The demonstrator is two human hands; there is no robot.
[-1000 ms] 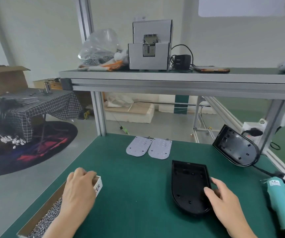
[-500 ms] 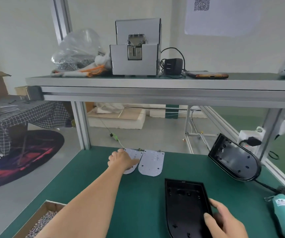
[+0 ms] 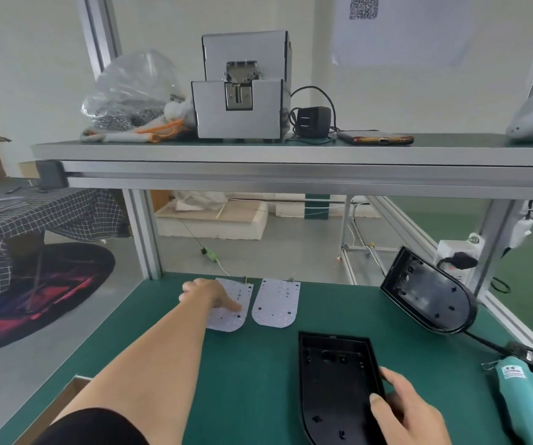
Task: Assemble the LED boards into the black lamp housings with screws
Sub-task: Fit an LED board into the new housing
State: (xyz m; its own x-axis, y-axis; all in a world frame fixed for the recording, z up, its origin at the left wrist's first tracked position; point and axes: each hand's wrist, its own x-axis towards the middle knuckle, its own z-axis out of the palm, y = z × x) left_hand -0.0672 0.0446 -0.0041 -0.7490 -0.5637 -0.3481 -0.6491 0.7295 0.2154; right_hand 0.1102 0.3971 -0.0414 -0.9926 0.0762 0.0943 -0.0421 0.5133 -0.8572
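Note:
Two pale LED boards lie side by side at the far edge of the green bench point(image 3: 252, 374). My left hand point(image 3: 209, 295) reaches out over the left LED board point(image 3: 231, 316), and its fingertips rest on the board. The right LED board point(image 3: 276, 303) lies untouched. A black lamp housing point(image 3: 332, 380) lies flat, open side up, in front of me. My right hand point(image 3: 409, 412) grips its right rim, thumb on the edge. A second black lamp housing point(image 3: 428, 300) leans tilted at the right.
A teal electric screwdriver point(image 3: 522, 403) lies at the right edge, its cable running back to a socket. A cardboard box point(image 3: 66, 399) sits at the near left corner. The upper shelf point(image 3: 290, 152) carries a screw feeder point(image 3: 242, 88), a plastic bag, an adapter and a phone.
My left hand left the cardboard box and reached forward onto the left LED board. My right hand stayed on the housing's right rim. The view tilted up.

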